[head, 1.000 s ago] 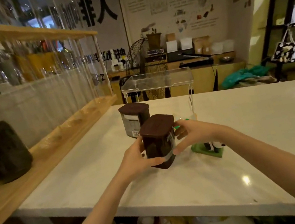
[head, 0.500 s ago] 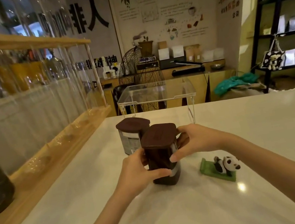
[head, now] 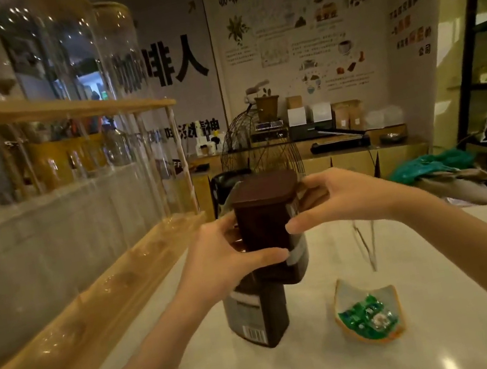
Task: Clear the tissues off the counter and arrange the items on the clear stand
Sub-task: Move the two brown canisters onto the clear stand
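Brown canister (head: 268,228) with a squarish body, rounded corners and a flat matching lid is raised off the white counter (head: 450,294), held in the air directly above a second canister (head: 257,315) of the same kind, which stands on the counter showing a grey label and a barcode. It looks like rigid, smooth plastic, probably light unless full, and likely somewhat slick, so a hold on opposite side walls below the lid seems the safest; lifting by the lid alone might pull it loose. The left hand (head: 216,260) clamps the canister's left side, thumb stretched across the front near a pale label band, while the right hand (head: 338,196) presses its fingers around the right side just under the lid, thumb pointing inward at the front. To the right of the raised canister, a thin, hard-to-see leg of the clear stand (head: 366,244) comes down to the counter; the stand's top cannot be made out behind the hands. Nearer the viewer than that leg sits a small dish (head: 368,312) holding green-wrapped pieces. No tissues show on the visible counter.
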`<act>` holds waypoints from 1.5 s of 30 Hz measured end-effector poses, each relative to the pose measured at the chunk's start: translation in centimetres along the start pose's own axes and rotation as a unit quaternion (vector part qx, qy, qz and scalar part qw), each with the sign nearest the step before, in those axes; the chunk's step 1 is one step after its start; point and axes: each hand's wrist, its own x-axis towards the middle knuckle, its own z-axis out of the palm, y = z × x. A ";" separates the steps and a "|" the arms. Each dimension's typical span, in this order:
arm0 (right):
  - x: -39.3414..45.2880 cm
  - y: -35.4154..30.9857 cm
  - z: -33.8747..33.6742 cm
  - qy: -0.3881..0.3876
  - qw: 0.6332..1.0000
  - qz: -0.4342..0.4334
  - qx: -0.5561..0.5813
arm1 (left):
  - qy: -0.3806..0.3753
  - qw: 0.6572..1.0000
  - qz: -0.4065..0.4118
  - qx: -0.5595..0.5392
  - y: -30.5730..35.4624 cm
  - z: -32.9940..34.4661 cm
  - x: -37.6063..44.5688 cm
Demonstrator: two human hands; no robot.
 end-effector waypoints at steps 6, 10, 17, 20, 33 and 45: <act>5.0 0.2 -3.3 0.050 0.998 -0.025 0.026 | 0.016 0.999 0.032 0.017 0.5 -1.5 6.5; 9.1 1.8 -4.2 0.102 0.993 -0.005 0.059 | 0.047 0.997 0.039 0.046 -0.8 -1.9 10.9; 15.8 5.4 -3.1 0.121 0.981 0.040 0.144 | 0.068 0.993 0.014 0.095 -5.3 -1.5 17.2; 18.3 7.1 -2.3 0.116 0.977 0.050 0.173 | 0.062 0.991 -0.007 0.115 -7.5 -1.2 19.1; 22.2 11.2 -0.3 0.138 0.970 0.063 0.191 | 0.028 0.994 -0.026 0.104 -11.8 -0.2 22.4; 21.5 11.7 1.6 0.132 0.982 0.045 0.128 | 0.048 0.990 -0.017 0.129 -12.0 0.1 22.7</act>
